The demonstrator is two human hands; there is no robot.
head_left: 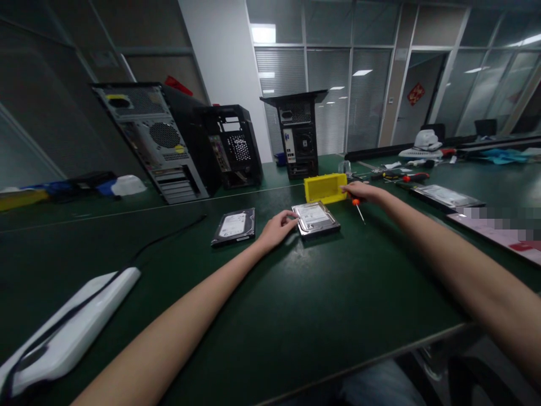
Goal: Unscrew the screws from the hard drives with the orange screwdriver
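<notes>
My left hand rests on the green table with its fingers curled against the left edge of a silver hard drive, steadying it. My right hand reaches past the drive to the yellow plastic tray and pinches a small screwdriver with an orange collar, its shaft pointing down to the right. A second hard drive with a white label lies flat to the left of my left hand.
Three open computer cases stand at the back. A white device with a black cable lies near left. Tools, another drive and papers sit at right. The table edge runs close in front.
</notes>
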